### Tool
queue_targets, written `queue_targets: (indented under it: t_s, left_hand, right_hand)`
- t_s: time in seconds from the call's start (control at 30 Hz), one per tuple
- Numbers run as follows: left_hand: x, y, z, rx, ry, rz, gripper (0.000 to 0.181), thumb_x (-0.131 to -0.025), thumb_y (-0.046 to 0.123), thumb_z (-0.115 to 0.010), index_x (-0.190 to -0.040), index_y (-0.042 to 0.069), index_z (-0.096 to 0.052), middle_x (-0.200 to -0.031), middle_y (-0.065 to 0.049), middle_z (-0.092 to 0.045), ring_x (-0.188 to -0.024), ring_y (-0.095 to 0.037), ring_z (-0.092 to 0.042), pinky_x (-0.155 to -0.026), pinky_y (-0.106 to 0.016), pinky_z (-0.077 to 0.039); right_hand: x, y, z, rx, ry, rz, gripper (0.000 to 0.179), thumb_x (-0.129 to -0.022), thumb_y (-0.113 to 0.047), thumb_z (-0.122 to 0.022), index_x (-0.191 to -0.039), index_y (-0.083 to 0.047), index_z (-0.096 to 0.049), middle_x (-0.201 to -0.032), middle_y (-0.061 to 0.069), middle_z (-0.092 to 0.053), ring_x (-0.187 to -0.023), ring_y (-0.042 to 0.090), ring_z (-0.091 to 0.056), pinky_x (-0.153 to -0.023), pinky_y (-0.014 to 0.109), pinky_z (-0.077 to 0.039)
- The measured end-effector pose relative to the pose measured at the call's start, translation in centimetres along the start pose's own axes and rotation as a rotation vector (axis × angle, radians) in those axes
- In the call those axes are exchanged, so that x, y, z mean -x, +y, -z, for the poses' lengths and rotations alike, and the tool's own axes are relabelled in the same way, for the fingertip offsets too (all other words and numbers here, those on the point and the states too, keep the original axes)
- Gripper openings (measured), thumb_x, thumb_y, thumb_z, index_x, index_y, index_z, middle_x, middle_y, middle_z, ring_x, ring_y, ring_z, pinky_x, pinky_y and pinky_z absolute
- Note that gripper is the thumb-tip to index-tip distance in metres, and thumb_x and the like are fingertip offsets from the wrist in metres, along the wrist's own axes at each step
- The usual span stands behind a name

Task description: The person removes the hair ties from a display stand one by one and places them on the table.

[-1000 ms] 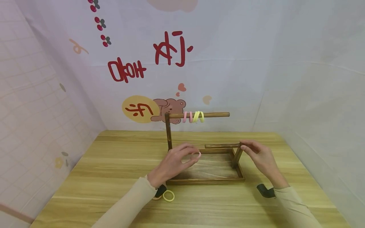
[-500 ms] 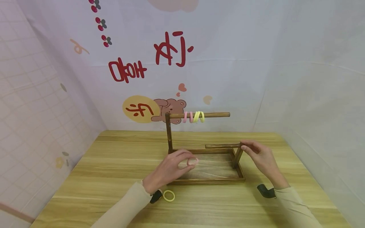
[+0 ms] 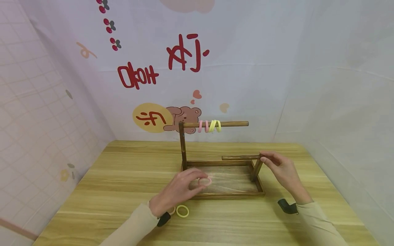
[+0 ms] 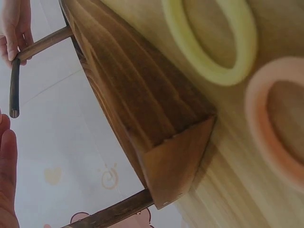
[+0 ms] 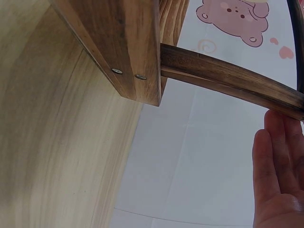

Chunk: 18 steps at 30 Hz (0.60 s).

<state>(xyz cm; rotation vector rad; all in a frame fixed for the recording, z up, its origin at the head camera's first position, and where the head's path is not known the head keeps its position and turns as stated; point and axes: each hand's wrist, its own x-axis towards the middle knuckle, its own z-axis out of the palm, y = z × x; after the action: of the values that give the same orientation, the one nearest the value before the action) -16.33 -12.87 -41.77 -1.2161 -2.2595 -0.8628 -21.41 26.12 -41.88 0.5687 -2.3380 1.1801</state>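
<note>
Between the thumb and fingers of my left hand a pale pink ring is pinched, low over the tray part of a dark wooden rack. My right hand grips the top of the rack's short post, where the lower bar joins it; in the right wrist view its fingertips touch the wood. Pink rings and yellow rings hang on the upper bar. Only the edge of the left hand shows in the left wrist view, its ring out of sight.
On the table, in front of the rack, lie a yellow ring and a peach ring, the latter partly covered by the left wrist in the head view. A printed cloth wall stands behind the table.
My left hand has moved down and to the left with the pink ring, away from the lower bar's free end. The right hand has stayed on the post.
</note>
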Motion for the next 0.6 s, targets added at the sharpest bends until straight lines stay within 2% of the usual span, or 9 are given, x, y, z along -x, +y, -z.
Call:
queue_targets:
  t_s: [0.1, 0.27, 0.43, 0.6]
  left_hand:
    - [0.4, 0.0, -0.1, 0.003, -0.007, 0.004, 0.03, -0.087, 0.013, -0.085, -0.115, 0.007, -0.073, -0.114, -0.003, -0.073, -0.102, -0.016, -0.07, -0.086, -0.025, -0.059]
    - [1.1, 0.1, -0.3, 0.003, -0.007, -0.018, 0.032, -0.086, 0.012, -0.087, -0.114, 0.009, -0.073, -0.113, -0.002, -0.073, -0.097, -0.014, -0.07, -0.081, -0.025, -0.059]
    - [1.9, 0.2, -0.3, 0.052, -0.031, -0.033, 0.03, -0.087, 0.012, -0.085, -0.114, 0.01, -0.072, -0.112, -0.001, -0.072, -0.093, -0.011, -0.069, -0.077, -0.025, -0.059]
    - [2.7, 0.3, -0.3, 0.076, -0.053, -0.05, 0.037, -0.083, 0.006, -0.087, -0.117, 0.009, -0.071, -0.112, -0.002, -0.073, -0.089, -0.01, -0.068, -0.074, -0.022, -0.059]
  right_hand:
    - [0.1, -0.2, 0.0, 0.002, 0.002, -0.006, 0.026, -0.098, -0.003, -0.071, -0.123, -0.005, -0.074, -0.117, 0.014, -0.075, -0.1, -0.013, -0.063, -0.084, 0.006, -0.05]
    - [0.1, 0.1, 0.0, 0.003, 0.002, 0.007, 0.025, -0.098, -0.004, -0.071, -0.123, -0.005, -0.074, -0.117, 0.016, -0.075, -0.099, -0.01, -0.064, -0.084, 0.006, -0.05]
    - [0.0, 0.0, 0.1, 0.009, 0.002, 0.005, 0.025, -0.099, -0.005, -0.07, -0.123, -0.006, -0.074, -0.116, 0.013, -0.075, -0.1, -0.009, -0.065, -0.084, 0.007, -0.05]
    - [0.1, -0.1, 0.1, 0.012, 0.001, 0.003, 0.025, -0.099, -0.005, -0.071, -0.124, -0.006, -0.074, -0.115, 0.013, -0.076, -0.1, -0.01, -0.064, -0.085, 0.006, -0.05]
